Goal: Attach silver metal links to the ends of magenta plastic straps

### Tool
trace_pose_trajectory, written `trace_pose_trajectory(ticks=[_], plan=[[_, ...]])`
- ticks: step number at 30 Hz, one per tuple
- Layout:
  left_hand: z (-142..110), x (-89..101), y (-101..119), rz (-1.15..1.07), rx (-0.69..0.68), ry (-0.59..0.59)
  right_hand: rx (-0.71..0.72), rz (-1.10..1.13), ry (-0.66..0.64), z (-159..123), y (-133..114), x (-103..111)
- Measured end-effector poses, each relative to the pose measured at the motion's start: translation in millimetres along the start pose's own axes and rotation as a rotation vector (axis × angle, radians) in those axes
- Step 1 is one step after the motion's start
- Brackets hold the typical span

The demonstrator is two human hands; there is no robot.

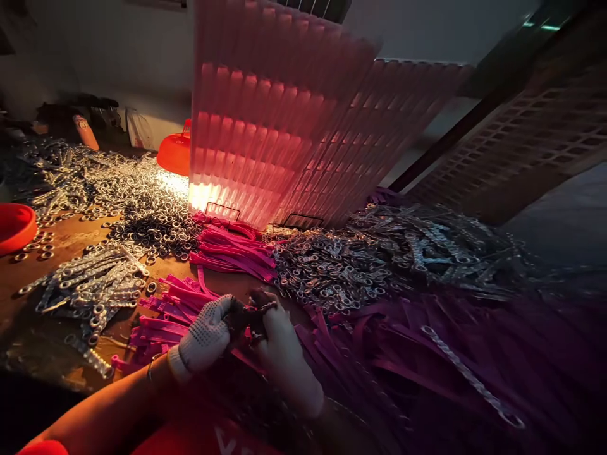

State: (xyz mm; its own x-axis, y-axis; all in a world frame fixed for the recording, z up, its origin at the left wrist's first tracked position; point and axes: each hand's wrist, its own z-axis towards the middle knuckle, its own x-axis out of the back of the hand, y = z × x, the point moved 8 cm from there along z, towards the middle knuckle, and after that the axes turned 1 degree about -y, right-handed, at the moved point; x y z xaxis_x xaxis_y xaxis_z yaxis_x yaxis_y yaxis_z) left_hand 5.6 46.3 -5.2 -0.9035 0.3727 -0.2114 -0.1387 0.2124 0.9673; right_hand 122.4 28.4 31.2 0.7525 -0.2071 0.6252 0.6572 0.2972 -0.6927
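Note:
My left hand [208, 333] wears a white glove with dark dots, and its darkened fingertips are pinched together. Close beside it, my right hand [281, 346], also gloved, has its fingers curled inward. The fingertips of both hands meet over the bench, and whatever lies between them is lost in shadow. Bright pink strips [165, 316] are piled just left of and beneath the hands. Darker purple strips [403, 341] spread out to the right, with a twisted metal chain [472, 376] lying across them.
Small metal rings [147, 208] are heaped under a red lamp [174, 154]. Bundled metal chains [95, 281] lie at left, near a red bowl [16, 227]. Metal links [332, 272] form another heap beyond my right hand. Ribbed translucent panels [265, 114] stand upright behind.

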Motion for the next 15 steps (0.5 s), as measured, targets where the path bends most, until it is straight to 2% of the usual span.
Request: trace_pose_trajectory(ticks=[4,7,9,11,13,15], plan=[[3,1.0,-4,-0.041,0.097,-0.059,0.177,-0.382,-0.179,3,-18,-6],[6,-3.6,-7,-0.138,0.2,-0.127,0.233,-0.528,-0.181,1,-19,-4],[16,-5.8,-4,-0.123,0.222,-0.17,0.173,-0.517,-0.144,0,-8,0],[37,-9.3,2,0.092,0.177,-0.25,0.051,-0.433,-0.077,-1,11,7],[71,-15.0,11,0.542,0.035,-0.326,-0.066,-0.315,0.015,-2,32,16],[114,-23.1,21,1.085,-0.174,-0.289,-0.137,-0.186,0.088,-3,48,22]])
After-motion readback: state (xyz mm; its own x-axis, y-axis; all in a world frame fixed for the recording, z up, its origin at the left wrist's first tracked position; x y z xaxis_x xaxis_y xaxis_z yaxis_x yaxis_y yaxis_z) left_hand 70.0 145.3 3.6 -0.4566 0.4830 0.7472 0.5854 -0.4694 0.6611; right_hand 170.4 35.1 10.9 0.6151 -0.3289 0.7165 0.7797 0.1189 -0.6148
